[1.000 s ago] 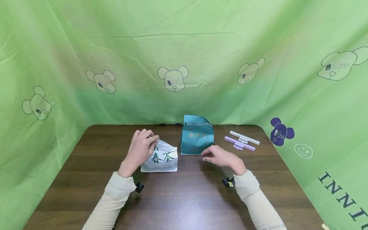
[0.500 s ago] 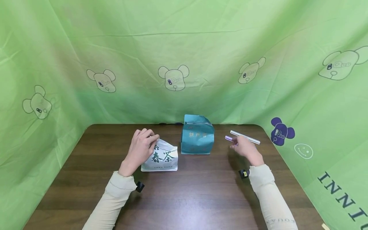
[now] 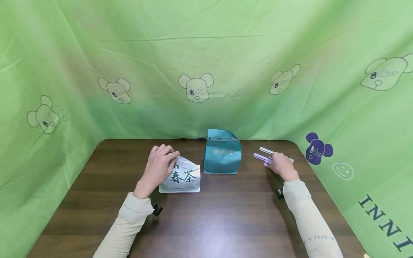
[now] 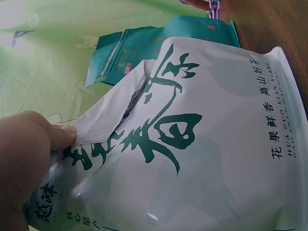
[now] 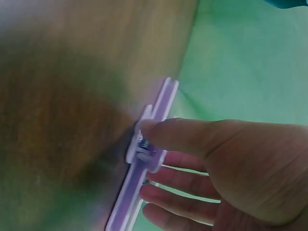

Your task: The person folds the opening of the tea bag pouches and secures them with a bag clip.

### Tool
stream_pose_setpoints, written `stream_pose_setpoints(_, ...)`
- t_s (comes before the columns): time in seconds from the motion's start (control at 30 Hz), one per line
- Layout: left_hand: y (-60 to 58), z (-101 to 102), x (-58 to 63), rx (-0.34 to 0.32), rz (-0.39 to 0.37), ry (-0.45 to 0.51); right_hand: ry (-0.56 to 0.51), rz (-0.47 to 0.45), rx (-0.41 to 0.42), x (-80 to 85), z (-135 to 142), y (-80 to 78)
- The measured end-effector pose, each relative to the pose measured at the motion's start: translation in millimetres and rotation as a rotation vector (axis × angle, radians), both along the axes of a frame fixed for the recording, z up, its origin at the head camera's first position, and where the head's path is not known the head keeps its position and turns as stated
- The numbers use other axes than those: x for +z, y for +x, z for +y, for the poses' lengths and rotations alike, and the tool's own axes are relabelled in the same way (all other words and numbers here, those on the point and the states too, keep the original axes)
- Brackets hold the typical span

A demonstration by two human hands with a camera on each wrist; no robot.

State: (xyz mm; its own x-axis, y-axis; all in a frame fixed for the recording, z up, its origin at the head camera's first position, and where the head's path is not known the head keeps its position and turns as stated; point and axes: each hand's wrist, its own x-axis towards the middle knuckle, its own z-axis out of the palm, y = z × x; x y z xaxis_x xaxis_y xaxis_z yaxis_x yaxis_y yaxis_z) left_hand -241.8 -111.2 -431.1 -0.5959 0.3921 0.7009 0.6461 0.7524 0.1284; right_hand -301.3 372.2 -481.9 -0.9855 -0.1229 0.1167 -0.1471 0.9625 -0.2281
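A white tea bag (image 3: 180, 179) with large green characters stands on the table, its top folded over. My left hand (image 3: 158, 165) pinches the upper left part of this bag; in the left wrist view the thumb (image 4: 62, 137) presses near the folded flap. At the right, my right hand (image 3: 281, 165) pinches a purple bag sealing clip (image 3: 262, 158) by its middle. In the right wrist view the thumb lies on one side of the clip (image 5: 163, 103) and the fingers on the other. Partly behind that hand lies a white sealing clip (image 3: 266, 150).
Between the hands, a little farther back, stands a teal tea bag (image 3: 222, 156) with a tear-like strip near its top. The brown wooden table (image 3: 209, 222) ends at a green printed cloth (image 3: 155, 107) hanging at the back and sides.
My right hand has moved from beside the teal bag rightward to the clips and has taken hold of the purple one. My left hand stays on the white bag.
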Motion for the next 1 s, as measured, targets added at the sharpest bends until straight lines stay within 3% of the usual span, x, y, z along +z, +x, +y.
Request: stream_pose_setpoints(1.0, -1.2, -1.6, -2.5, -0.003, 0.011, 0.007, 0.219, 0.067, 0.128, -2.4, -9.9, -7.6)
